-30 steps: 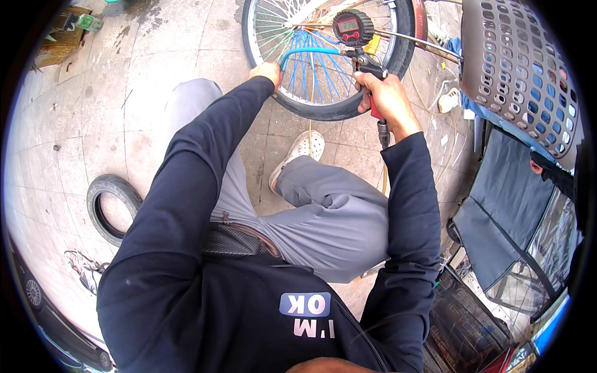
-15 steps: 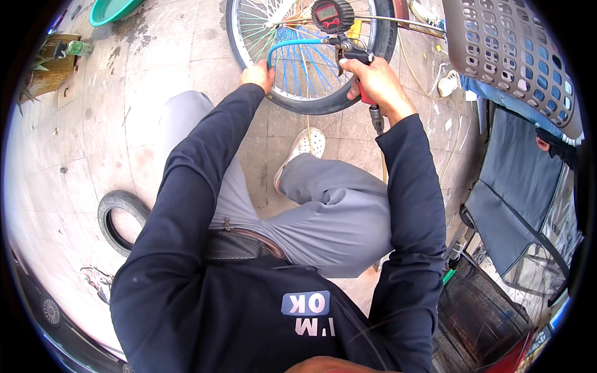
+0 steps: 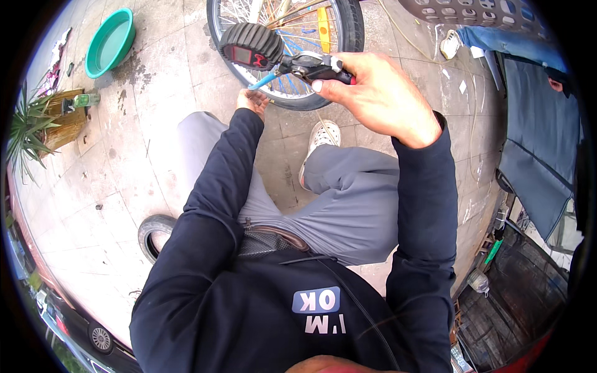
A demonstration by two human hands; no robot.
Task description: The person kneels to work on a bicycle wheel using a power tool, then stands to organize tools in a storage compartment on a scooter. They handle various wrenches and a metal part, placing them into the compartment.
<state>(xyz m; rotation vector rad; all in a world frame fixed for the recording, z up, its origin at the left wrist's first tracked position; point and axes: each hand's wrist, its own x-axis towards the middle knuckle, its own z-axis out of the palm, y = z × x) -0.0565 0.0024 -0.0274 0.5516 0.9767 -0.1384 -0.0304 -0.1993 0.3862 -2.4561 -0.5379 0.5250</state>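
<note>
My right hand (image 3: 387, 93) is closed around the dark handle of a tire inflator gun (image 3: 309, 65), thumb along its near side. A round black gauge (image 3: 252, 50) with a small screen is fixed to the gun and hides part of the wheel. From the gun a short blue hose (image 3: 265, 80) runs down to my left hand (image 3: 254, 102). That hand is at the wheel's near-left edge, its fingers curled by the hose end; the hose tip is hidden. The spoked bicycle wheel (image 3: 354, 31) has a black tire and a yellow reflector (image 3: 323, 30).
A green basin (image 3: 111, 45) and a spiky potted plant (image 3: 31, 127) are at far left. A loose tire (image 3: 149, 236) lies by my left elbow. On the right are a grey perforated basket (image 3: 476, 12), a person's jeans leg (image 3: 516, 42) and a dark folding chair (image 3: 536, 133).
The inflator gun has swung left and turned, with its gauge now nearer and left of my right hand. My left hand has moved slightly down and left. The view has shifted leftward.
</note>
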